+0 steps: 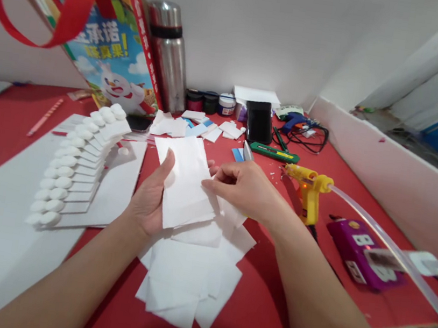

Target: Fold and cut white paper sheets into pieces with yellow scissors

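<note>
The white paper sheet (186, 184) was a plain, slightly curled rectangle, held above the middle of the red bench (257, 294). The left hand (149, 197) cupped its left edge, fingers closed behind it and thumb in front; the right hand (244, 186) pinched its right edge. One loose pile of similar sheets (191, 274) lay beneath, toward the near edge. One yellow glue gun (309, 190) stood toward the right edge, and three small jars (210, 102) lined the far edge.

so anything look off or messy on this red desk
Mostly clutter. The white paper sheets under the hands lie in a skewed heap, overhanging the front edge of the red desk. The yellow glue gun shows an orange light, with paper scraps scattered behind.
</note>
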`<state>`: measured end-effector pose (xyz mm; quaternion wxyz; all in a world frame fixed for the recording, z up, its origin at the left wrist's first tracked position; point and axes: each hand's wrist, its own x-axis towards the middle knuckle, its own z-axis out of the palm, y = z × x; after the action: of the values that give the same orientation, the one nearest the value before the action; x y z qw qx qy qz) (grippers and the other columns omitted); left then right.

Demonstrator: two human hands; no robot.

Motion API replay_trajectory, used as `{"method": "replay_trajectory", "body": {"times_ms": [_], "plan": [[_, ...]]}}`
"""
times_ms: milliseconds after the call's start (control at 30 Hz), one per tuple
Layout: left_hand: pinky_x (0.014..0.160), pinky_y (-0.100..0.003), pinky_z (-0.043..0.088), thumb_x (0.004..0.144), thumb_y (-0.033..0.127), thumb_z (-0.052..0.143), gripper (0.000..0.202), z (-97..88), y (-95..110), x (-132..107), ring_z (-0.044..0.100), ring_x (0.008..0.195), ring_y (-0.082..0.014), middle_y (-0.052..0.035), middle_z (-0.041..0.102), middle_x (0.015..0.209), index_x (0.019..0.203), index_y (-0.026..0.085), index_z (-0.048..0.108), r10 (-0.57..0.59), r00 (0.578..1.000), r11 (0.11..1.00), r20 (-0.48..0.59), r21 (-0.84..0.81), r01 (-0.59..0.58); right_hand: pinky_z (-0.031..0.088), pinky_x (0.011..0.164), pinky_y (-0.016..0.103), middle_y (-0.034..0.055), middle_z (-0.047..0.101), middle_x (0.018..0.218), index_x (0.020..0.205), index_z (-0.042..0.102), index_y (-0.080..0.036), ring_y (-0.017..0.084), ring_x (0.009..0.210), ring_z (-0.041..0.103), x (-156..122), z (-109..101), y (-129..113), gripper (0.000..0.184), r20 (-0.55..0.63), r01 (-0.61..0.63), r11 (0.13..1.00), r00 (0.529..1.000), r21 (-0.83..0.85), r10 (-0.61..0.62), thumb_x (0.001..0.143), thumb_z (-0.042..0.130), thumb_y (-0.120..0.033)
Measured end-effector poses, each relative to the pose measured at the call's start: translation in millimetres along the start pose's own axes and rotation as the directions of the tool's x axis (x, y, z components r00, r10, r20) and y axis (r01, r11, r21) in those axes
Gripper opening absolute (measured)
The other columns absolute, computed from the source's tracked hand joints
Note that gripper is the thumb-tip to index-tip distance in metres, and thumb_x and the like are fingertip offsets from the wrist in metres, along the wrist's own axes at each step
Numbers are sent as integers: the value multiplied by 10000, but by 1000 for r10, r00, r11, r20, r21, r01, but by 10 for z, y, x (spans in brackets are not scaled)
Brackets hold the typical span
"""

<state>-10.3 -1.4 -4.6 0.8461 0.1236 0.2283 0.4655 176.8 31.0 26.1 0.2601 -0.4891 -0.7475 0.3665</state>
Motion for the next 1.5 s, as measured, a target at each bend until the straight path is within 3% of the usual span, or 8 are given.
{"method": "replay_trajectory", "body": {"times_ms": [233, 400, 567, 967, 1133, 1300, 1400, 1500], "plan": [[1035, -505, 543, 1017, 407, 478, 524, 52, 52, -3, 725, 1111, -331, -160, 768, 1160, 1452, 122, 541, 1, 992, 999, -125, 43, 4, 332, 574, 272, -41, 544, 571, 589, 574, -176, 91, 556, 448, -14, 4, -36, 354, 95, 46, 999, 994, 18, -47, 860, 686, -373], [1069, -468, 528, 1049, 378, 395, 561, 13, 250, -28, 684, 1207, -301, -148, 741, 1251, 1559, 146, 411, 231, 959, 973, -164, 57, -224, 343, 570, 276, -2, 608, 651, 652, 613, -179, 122, 611, 504, 5, -167, 31, 276, -46, -32, 996, 999, -88, 28, 860, 679, -348], [1060, -359, 542, 1062, 338, 391, 533, -53, 358, -43, 693, 1201, -229, -96, 741, 1270, 1575, 195, 391, 385, 918, 923, -97, 17, -385, 395, 629, 285, 38, 721, 845, 848, 691, -182, 165, 725, 606, -11, -172, -7, 117, 185, -47, 946, 976, -319, 111, 773, 750, -249], [1072, -384, 537, 1062, 314, 372, 536, -29, 348, -21, 686, 1213, -241, -109, 741, 1264, 1584, 191, 374, 414, 896, 909, -159, 26, -416, 413, 674, 304, 101, 660, 1084, 1113, 632, -164, 219, 853, 627, -24, 73, -41, 394, 308, 62, 873, 946, -485, 104, 772, 783, -294], [1064, -373, 539, 1062, 323, 370, 527, -4, 341, -23, 699, 1189, -242, -123, 749, 1239, 1563, 166, 415, 408, 891, 912, -199, 59, -405, 430, 732, 326, 105, 628, 1039, 891, 682, -171, 246, 918, 613, -25, 98, 18, 152, 374, 136, 871, 926, -472, 59, 805, 725, -289], [1046, -379, 549, 1060, 329, 372, 524, -14, 351, -27, 717, 1151, -240, -123, 753, 1232, 1555, 167, 427, 402, 898, 916, -182, 62, -397, 450, 752, 318, 56, 650, 906, 765, 634, -185, 187, 828, 588, -58, -38, -52, 103, 376, 191, 938, 924, -290, -72, 763, 614, -84], [1037, -402, 556, 1055, 367, 385, 536, -32, 364, -33, 710, 1164, -260, -128, 763, 1206, 1539, 147, 449, 365, 915, 931, -173, 75, -357, 481, 696, 283, 12, 673, 861, 766, 582, -207, 151, 772, 597, -109, -204, -107, 113, 392, 88, 990, 912, 108, -123, 780, 652, -119], [1026, -451, 557, 1051, 364, 386, 505, -7, 315, -48, 713, 1147, -311, -137, 776, 1161, 1456, 108, 547, 238, 957, 969, -168, 112, -221, 481, 563, 260, -12, 645, 780, 831, 561, -226, 131, 641, 596, -137, -291, -133, 211, 296, -22, 851, 942, 524, -158, 792, 753, -305]]}}
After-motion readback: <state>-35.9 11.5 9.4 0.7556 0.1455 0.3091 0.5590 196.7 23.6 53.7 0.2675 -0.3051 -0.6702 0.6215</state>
